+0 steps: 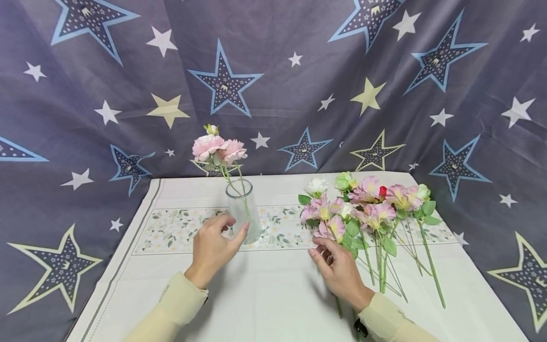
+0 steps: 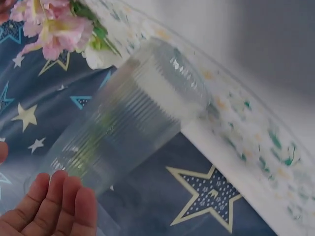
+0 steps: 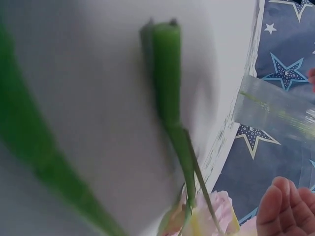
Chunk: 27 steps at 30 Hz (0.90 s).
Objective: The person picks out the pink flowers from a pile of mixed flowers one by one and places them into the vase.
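Observation:
A clear ribbed glass vase [image 1: 252,223] stands upright on the table, holding pink artificial flowers [image 1: 207,146] whose stems lean left. My left hand [image 1: 213,247] is beside its near left side, thumb and fingers apart; in the left wrist view the fingers [image 2: 56,209] overlap the glass, and I cannot tell whether they touch it. My right hand [image 1: 339,273] hovers at the near left edge of a spread of pink-and-yellow artificial flowers [image 1: 329,228], its fingers loosely bent and no stem visibly gripped. Close to the right wrist view, a thick green stem [image 3: 167,73] shows its cut end.
White roses [image 1: 316,186], a red bud [image 1: 382,191] and greenish blooms lie among the spread, their stems [image 1: 433,266] pointing towards me. A floral printed band [image 1: 171,230] crosses the white tablecloth [image 1: 265,299]. Behind hangs a dark curtain [image 1: 265,28] with stars.

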Each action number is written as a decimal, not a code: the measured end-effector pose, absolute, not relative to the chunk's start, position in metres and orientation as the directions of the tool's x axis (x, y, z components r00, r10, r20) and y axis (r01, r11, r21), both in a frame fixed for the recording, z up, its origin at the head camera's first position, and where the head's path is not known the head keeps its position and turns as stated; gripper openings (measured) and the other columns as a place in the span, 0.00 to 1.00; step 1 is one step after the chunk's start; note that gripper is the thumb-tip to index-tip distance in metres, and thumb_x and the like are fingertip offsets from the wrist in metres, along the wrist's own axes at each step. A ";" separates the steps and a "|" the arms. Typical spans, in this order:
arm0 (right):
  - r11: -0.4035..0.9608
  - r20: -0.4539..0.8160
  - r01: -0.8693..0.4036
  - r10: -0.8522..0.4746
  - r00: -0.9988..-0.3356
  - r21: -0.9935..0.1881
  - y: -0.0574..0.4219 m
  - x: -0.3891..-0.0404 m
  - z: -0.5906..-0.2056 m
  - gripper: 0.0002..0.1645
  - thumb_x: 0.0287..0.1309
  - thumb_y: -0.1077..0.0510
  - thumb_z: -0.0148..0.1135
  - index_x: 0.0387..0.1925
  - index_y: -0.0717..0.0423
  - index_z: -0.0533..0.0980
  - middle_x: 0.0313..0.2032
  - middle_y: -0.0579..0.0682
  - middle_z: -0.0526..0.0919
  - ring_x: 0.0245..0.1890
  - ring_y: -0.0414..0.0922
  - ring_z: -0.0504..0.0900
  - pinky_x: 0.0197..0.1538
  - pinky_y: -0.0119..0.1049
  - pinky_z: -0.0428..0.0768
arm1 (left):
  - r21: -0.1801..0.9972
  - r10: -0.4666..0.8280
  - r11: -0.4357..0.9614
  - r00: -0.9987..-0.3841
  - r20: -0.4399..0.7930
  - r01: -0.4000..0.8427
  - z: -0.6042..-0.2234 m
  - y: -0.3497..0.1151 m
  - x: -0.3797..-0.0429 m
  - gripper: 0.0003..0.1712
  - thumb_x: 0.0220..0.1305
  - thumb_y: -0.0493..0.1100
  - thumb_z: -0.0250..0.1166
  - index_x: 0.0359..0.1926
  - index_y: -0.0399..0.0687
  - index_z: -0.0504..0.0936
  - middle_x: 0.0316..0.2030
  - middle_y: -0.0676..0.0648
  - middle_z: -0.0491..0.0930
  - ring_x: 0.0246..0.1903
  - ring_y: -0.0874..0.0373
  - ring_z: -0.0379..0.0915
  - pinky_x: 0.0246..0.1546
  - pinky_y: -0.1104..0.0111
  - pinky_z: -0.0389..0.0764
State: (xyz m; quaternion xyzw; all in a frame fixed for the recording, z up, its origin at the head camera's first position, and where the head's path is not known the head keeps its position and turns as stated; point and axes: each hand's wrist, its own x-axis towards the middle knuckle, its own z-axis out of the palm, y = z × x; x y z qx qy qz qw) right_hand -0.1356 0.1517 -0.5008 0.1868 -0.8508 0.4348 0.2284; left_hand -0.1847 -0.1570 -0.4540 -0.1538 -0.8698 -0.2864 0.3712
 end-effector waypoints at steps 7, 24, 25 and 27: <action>0.572 0.540 -0.487 -0.090 -0.837 -0.660 0.159 -0.137 -0.497 0.13 0.65 0.60 0.70 0.50 0.59 0.82 0.32 0.44 0.81 0.26 0.36 0.79 0.27 0.28 0.80 | 0.423 0.069 0.774 -0.728 0.683 0.470 -0.469 -0.150 -0.179 0.14 0.53 0.51 0.77 0.30 0.46 0.85 0.28 0.48 0.84 0.26 0.53 0.78 0.26 0.61 0.77; 0.691 0.489 -0.359 -0.008 -0.872 -0.628 0.176 -0.141 -0.490 0.16 0.60 0.62 0.71 0.50 0.61 0.82 0.27 0.42 0.81 0.22 0.34 0.75 0.24 0.30 0.75 | 0.492 0.120 0.759 -0.835 0.537 0.426 -0.497 -0.134 -0.172 0.15 0.55 0.53 0.78 0.29 0.48 0.83 0.27 0.48 0.84 0.26 0.55 0.79 0.28 0.63 0.78; 0.698 0.486 -0.352 -0.006 -0.874 -0.623 0.177 -0.141 -0.490 0.16 0.60 0.63 0.71 0.49 0.61 0.83 0.27 0.42 0.81 0.22 0.34 0.75 0.24 0.30 0.75 | 0.498 0.122 0.758 -0.841 0.527 0.422 -0.498 -0.133 -0.172 0.15 0.55 0.53 0.78 0.29 0.48 0.84 0.27 0.48 0.84 0.26 0.55 0.79 0.28 0.63 0.78; 0.714 0.481 -0.336 0.001 -0.877 -0.614 0.179 -0.141 -0.490 0.15 0.58 0.63 0.71 0.48 0.60 0.83 0.26 0.42 0.80 0.21 0.34 0.75 0.23 0.30 0.74 | 0.501 0.127 0.759 -0.850 0.511 0.415 -0.500 -0.132 -0.171 0.16 0.55 0.53 0.77 0.29 0.48 0.84 0.27 0.47 0.84 0.26 0.54 0.79 0.28 0.63 0.78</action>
